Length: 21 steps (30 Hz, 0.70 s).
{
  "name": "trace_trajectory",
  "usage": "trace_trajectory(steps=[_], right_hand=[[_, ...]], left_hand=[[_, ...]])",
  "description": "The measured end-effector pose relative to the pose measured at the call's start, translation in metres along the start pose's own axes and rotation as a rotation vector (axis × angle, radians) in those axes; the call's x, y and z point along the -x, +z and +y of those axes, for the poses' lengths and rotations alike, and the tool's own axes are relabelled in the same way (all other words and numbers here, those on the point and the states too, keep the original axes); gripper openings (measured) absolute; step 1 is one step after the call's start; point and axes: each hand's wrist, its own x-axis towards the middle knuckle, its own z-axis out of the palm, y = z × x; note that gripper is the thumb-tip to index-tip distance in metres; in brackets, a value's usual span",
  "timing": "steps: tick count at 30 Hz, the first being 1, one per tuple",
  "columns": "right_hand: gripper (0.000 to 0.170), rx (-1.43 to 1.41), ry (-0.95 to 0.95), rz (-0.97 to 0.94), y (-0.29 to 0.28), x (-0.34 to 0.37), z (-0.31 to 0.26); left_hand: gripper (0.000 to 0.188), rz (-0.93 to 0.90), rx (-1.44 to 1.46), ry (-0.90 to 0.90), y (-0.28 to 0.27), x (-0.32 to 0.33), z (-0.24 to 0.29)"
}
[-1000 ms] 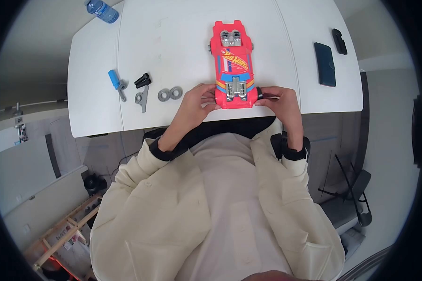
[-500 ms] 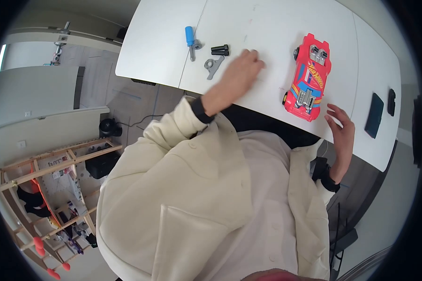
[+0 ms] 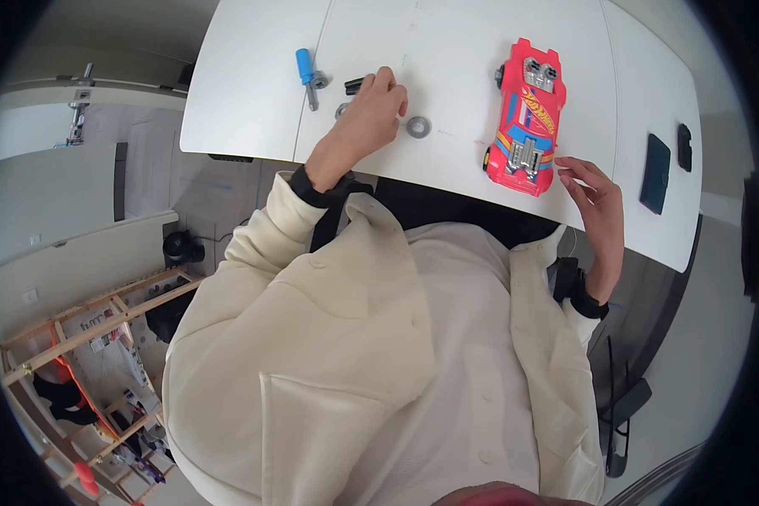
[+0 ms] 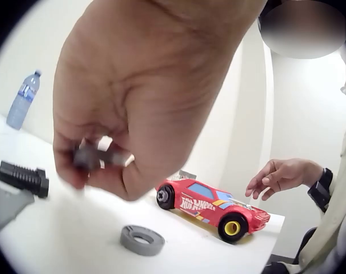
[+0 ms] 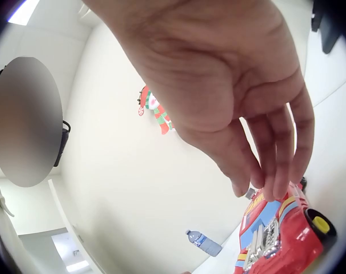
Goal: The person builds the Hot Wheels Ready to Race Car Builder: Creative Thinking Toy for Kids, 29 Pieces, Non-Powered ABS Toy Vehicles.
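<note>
In the head view, my left hand (image 3: 369, 114) is over the small parts left of the car. Its fingertips pinch a small dark grey piece (image 4: 93, 157), blurred and mostly hidden by the hand. A grey ring (image 4: 142, 240) lies just right of that hand. Black ribbed bolts (image 4: 24, 178) and a grey toy wrench (image 4: 10, 205) lie on its other side, partly covered in the head view. The red toy car (image 3: 527, 126) stands on its wheels. My right hand (image 3: 594, 198) hovers beside the car's near end, fingers loosely bent and holding nothing.
On the white table (image 3: 447, 51) a blue-handled toy tool (image 3: 305, 67) lies at the left, beside a small grey round piece (image 3: 319, 80). A dark phone case (image 3: 655, 173) and a black object (image 3: 684, 148) lie at the right. A water bottle (image 4: 24, 100) stands far back.
Both hands have let go of the car. The left hand has moved left to the small parts and now pinches one. The right hand has stayed near the car; the head view has shifted.
</note>
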Motion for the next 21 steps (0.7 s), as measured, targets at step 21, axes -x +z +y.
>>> trace_trajectory(steps=[21], right_hand=[[0.026, 0.074, -0.285, 0.049, 0.02, 0.0, 0.001]], left_hand=[[0.043, -0.208, 0.74, 0.197, 0.025, -0.05, 0.142]])
